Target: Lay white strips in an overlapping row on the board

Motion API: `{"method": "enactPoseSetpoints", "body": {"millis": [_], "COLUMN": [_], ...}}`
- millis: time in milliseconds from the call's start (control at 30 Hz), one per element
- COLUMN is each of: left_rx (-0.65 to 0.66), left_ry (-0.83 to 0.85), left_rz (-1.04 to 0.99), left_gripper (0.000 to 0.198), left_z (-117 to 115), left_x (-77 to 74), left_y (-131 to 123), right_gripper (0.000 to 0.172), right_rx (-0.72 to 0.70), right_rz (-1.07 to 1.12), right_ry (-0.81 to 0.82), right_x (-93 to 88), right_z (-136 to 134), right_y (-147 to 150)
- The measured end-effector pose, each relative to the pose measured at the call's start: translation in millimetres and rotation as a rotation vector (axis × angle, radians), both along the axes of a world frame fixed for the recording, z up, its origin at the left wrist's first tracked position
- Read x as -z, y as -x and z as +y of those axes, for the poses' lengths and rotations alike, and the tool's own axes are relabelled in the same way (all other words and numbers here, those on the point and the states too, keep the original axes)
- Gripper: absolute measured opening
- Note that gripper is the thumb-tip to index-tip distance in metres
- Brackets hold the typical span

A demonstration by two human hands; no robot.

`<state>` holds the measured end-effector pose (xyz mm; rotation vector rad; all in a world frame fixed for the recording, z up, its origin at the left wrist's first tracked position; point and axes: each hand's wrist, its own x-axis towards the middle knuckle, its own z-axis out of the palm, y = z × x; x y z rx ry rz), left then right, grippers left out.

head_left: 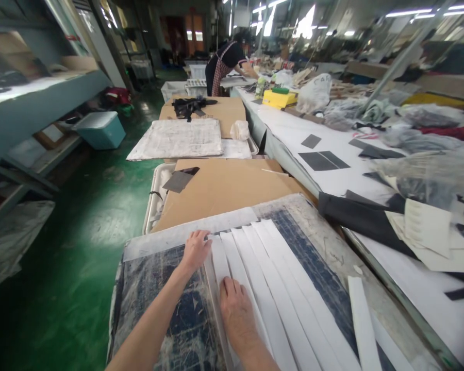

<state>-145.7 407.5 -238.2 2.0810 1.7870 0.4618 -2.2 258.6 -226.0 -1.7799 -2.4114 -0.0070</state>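
Fingers [203,240] of the bare left hand [195,251] were bent down at the far left end of a row of long, narrow, white strips [272,288]; whether they pinched one, I could not tell. Taking the bare right hand [236,306] as the centre of a clock face, the left lay at eleven o'clock. The right hand's fingers were close together, curved down onto the row's left side, and it was unclear whether they gripped or merely pressed.

The strips overlapped like slats on a worn, dark-blue and grey desk [195,324], their far ends at twelve to one o'clock, their near ends running towards five. Another white strip [363,319] lay apart at three, and a flat sheet of brown cardboard [224,190] lay beyond at twelve.

Setting the strips in even order seemed the step in hand. As I judged it, the next move called for light right-hand pressure while the left squared the far end, leaving neighbouring strips undisturbed.
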Motion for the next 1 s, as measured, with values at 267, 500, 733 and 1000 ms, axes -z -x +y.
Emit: {"method": "enactPoseSetpoints", "body": {"millis": [267, 500, 733, 1000], "left_rx": [0.134, 0.154, 0.425, 0.352], "left_ry": [0.079, -0.023, -0.023, -0.053], "left_rz": [0.023, 0.037, 0.091, 0.209], "left_gripper": [0.021, 0.031, 0.018, 0.017], "left_z": [34, 11, -82, -117], "left_x": [6.3, -16.4, -21.3, -17.7], "left_y": [-1, -7, -13, -28], "right_gripper": [0.040, 0.039, 0.047, 0.044], "right_rx": [-0.038, -0.066, -0.065, -0.045], "right_rz": [0.064, 0.064, 0.115, 0.130], "right_ry": [-0.080, -0.014, 0.038, 0.131], "right_x": [5.6, 6.6, 10.8, -3.0], "right_z": [-2, 0, -1, -7], "right_y": [1, 2, 3, 8]}}
